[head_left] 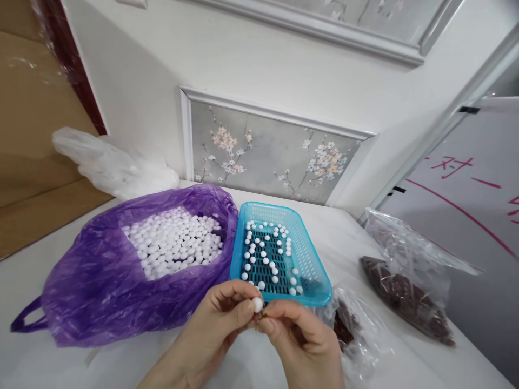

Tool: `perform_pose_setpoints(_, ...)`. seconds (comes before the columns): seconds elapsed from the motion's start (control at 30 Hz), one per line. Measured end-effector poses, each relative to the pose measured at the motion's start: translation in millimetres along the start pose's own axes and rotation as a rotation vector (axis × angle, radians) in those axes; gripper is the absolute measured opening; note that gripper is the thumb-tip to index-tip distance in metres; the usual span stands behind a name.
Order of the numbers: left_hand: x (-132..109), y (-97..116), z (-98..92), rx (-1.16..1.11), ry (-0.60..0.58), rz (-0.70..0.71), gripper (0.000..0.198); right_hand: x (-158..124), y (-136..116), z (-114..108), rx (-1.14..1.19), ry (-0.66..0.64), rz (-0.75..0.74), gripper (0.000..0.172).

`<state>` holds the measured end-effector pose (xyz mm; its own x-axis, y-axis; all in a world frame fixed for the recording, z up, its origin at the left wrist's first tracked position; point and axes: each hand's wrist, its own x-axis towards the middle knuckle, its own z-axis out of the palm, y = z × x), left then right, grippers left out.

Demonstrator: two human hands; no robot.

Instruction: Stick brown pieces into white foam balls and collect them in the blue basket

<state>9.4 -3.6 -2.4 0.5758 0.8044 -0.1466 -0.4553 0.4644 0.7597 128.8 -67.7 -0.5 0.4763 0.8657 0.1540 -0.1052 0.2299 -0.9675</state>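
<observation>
My left hand (227, 313) pinches a small white ball (258, 304) between thumb and fingertips. Right beside it, my right hand (302, 337) is closed in a pinch, its fingertips meeting those of the left. A tiny brownish bit shows between the fingertips, too small to name. Just beyond both hands stands a blue plastic basket (312, 259) with slotted sides, and many white balls lie scattered over its dark bottom. To the left, a purple plastic bag (93, 292) lies open, full of loose white balls (174, 240) of the same kind.
Behind the purple bag lies a translucent white plastic bag (113, 165). A clear bag of dark brown material (405, 297) rests at the right, another clear bag (357, 329) near my right hand. Cardboard (36, 135) stands at the left; a framed flower panel (267, 146) backs the white table (332, 227).
</observation>
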Motion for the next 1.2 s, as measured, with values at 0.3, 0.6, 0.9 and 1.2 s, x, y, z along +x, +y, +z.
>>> perform_pose_setpoints(0.3,-3,-1,-0.8,0.023,-0.006,0.027,0.013,0,0,0,0.045,-0.011,0.065,0.013)
perform_pose_setpoints(0.6,-2,-3,-3.0,0.053,-0.049,0.077,0.010,0,12,-5,0.058,-0.020,0.083,0.013)
perform_pose_setpoints(0.9,-5,-1,-1.9,0.132,-0.051,0.099,0.002,2,12,-6,0.032,-0.031,0.080,0.017)
perform_pose_setpoints(1.2,-5,-2,-5.4,0.213,-0.111,0.148,0.007,4,12,-10,0.082,-0.094,0.113,0.019)
